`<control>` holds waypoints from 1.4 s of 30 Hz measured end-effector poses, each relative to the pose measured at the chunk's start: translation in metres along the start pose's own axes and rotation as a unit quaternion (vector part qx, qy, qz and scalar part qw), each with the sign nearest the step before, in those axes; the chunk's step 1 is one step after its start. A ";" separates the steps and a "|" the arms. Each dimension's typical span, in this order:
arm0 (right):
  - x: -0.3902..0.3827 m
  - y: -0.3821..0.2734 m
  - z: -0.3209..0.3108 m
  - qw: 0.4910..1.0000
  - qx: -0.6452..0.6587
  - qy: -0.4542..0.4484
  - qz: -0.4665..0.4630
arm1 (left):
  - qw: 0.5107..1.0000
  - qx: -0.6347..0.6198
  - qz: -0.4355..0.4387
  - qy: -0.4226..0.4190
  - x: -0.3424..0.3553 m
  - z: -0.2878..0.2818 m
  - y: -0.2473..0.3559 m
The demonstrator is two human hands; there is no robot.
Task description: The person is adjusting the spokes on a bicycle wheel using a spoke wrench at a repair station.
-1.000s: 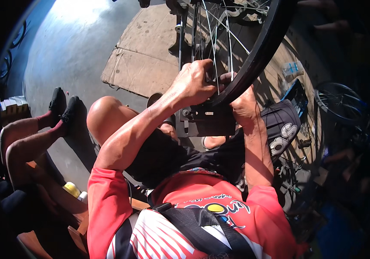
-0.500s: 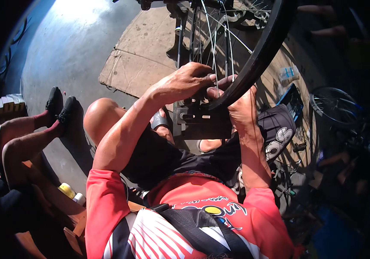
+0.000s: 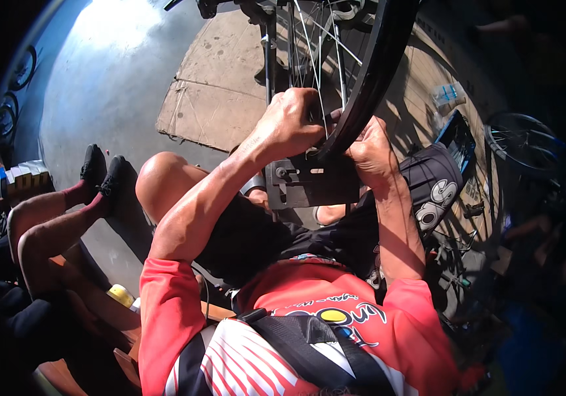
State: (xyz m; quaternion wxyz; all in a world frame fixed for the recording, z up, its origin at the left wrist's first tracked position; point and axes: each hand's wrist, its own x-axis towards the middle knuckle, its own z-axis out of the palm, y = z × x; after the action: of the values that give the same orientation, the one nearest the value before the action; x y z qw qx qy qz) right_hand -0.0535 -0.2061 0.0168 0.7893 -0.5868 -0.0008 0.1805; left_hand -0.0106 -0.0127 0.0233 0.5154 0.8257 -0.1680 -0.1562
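Observation:
A black bicycle wheel (image 3: 380,69) with thin silver spokes (image 3: 309,39) stands upright in a dark metal stand (image 3: 313,181) between my knees. My left hand (image 3: 291,124) is curled around the spokes just inside the rim, low on the wheel. On the other side, my right hand (image 3: 370,150) is closed on the rim's outer edge, fingers against the tyre bed. The two hands face each other, with the rim between them. Whether a small tool sits in my left fingers is hidden.
A flattened cardboard sheet (image 3: 230,86) lies on the grey floor beyond the stand. Another person's legs in dark red socks and black shoes (image 3: 95,181) stretch in from the left. At the right are a second bicycle wheel (image 3: 527,145), a plastic bottle (image 3: 448,96) and a dark tray (image 3: 460,135).
My left hand, stretched flatter toward the rim half a second ago, has curled back onto the spokes. My right hand stays on the rim.

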 end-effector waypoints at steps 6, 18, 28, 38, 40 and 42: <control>0.006 -0.007 0.008 0.992 0.126 0.031 0.000 | 0.987 -0.065 -0.046 0.143 0.003 -0.004 -0.013; 0.005 0.011 0.022 0.987 -0.104 0.102 -0.071 | 0.996 -0.066 -0.050 0.044 0.004 -0.004 -0.034; -0.001 -0.014 0.023 0.989 -0.129 0.046 -0.059 | 0.955 -0.265 -0.114 -0.067 -0.016 -0.023 -0.003; 0.001 0.007 0.004 0.995 -0.081 0.036 -0.048 | 0.998 -0.029 0.042 0.032 -0.002 0.009 -0.009; 0.000 0.005 0.006 0.995 -0.079 0.039 -0.038 | 0.998 0.003 0.047 0.046 -0.003 0.007 -0.002; 0.004 0.009 0.006 0.995 -0.063 0.070 -0.025 | 0.999 -0.029 0.008 0.026 -0.003 0.001 0.002</control>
State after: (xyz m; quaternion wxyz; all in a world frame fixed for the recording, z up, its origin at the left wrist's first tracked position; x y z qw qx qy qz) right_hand -0.0535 -0.1975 0.0098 0.7532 -0.6463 0.0285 0.1191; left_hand -0.0146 -0.0133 0.0251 0.5448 0.8126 -0.1565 -0.1355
